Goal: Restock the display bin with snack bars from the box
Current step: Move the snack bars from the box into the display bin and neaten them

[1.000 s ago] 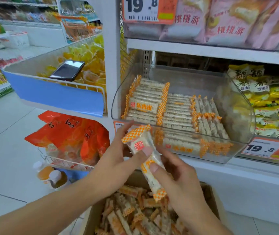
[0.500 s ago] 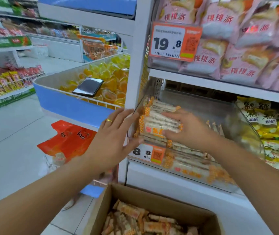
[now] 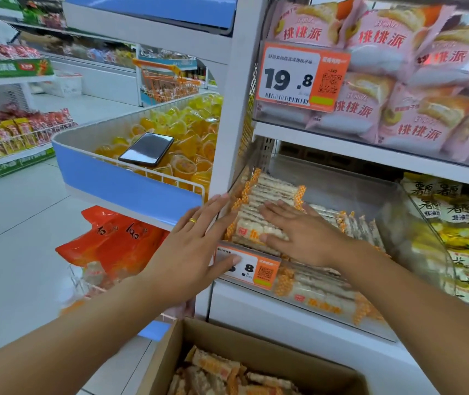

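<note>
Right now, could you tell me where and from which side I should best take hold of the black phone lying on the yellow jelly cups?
Take the flat black phone across its two long edges, coming from above. It lies face up and loose on the yellow jelly cups, with both edges exposed, so a pinch across its narrow width probably suits best.

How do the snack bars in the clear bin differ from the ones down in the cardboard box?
The snack bars in the display bin lie in neat, parallel stacked rows; those in the cardboard box are a loose jumble at mixed angles. The right hand rests flat on the bin's stack; nothing touches the box's bars. Both have orange checkered wrapper ends.
</note>
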